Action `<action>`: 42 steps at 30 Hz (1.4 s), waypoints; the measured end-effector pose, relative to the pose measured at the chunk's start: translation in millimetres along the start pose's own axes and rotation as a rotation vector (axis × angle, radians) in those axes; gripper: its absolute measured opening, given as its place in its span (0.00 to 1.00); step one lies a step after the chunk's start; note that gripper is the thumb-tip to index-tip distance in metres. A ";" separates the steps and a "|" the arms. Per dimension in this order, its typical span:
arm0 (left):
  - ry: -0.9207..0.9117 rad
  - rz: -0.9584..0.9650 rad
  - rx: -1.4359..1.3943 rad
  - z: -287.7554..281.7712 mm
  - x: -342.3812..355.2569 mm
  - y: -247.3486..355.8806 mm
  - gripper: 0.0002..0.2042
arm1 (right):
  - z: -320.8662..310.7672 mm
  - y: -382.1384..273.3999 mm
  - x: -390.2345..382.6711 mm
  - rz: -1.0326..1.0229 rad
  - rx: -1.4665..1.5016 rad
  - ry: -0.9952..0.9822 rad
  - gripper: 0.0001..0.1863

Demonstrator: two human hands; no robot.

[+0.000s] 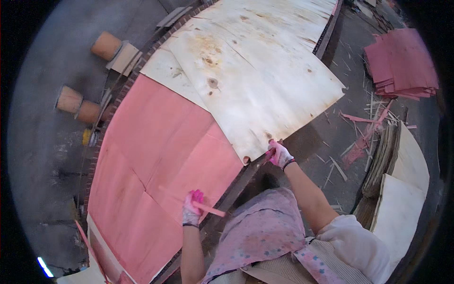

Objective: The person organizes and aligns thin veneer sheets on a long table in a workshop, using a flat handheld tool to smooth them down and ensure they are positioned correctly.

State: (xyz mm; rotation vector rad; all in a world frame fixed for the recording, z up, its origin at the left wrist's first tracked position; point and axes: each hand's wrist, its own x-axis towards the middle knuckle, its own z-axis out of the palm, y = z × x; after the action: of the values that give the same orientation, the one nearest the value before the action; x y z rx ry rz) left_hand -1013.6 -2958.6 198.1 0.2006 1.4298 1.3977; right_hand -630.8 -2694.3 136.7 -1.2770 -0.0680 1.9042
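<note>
My left hand (pixel 193 208), in a white glove with pink-stained fingers, is closed around a narrow pink veneer strip (pixel 211 209). It is above a pink veneer sheet (pixel 156 142) that covers the near left part of a long bench. A pale veneer sheet (pixel 265 90) with brown knots and stains overlaps the pink one. My right hand (pixel 280 154), gloved the same way, pinches the near edge of this pale sheet close to its corner; the fingertips are partly hidden.
To the far right lies a stack of pink sheets (pixel 402 61). Splintered wood scraps (pixel 364 137) litter the floor near it. Pale veneer sheets (pixel 399 208) are piled beside my right arm. Round wooden blocks (pixel 106 46) stand beyond the bench's left edge.
</note>
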 end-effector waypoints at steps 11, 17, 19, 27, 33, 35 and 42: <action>-0.173 -0.067 0.122 195.8 9.3 53.2 0.12 | 48.0 24.0 -107.3 0.154 0.047 -0.440 0.06; 0.021 0.176 0.195 186.5 -35.4 80.4 0.08 | -48.4 -18.6 -103.9 0.158 0.200 -0.265 0.21; 0.075 0.195 0.251 160.8 -66.0 84.2 0.08 | -110.3 -50.3 -98.3 -0.120 0.273 -0.367 0.25; 0.339 0.110 0.115 100.6 -203.7 18.0 0.15 | -193.8 -110.8 -75.5 0.142 0.384 -0.127 0.26; 0.631 0.167 0.030 12.8 -247.4 -42.3 0.10 | -96.6 -74.4 -44.9 0.166 0.131 -0.199 0.24; 0.723 0.205 -0.027 -20.2 -257.5 -48.0 0.07 | -60.5 -55.2 -33.8 0.276 -0.004 -0.308 0.23; 0.799 0.338 -0.112 -102.8 -262.1 -58.8 0.07 | -2.8 1.0 -54.2 0.418 -0.315 -0.468 0.09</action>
State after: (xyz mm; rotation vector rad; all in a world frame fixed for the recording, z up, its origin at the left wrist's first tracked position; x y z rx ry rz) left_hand -951.2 -3230.8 267.0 -0.2326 2.0151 1.9541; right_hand -621.2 -2731.3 175.3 -1.0703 -0.3814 2.6104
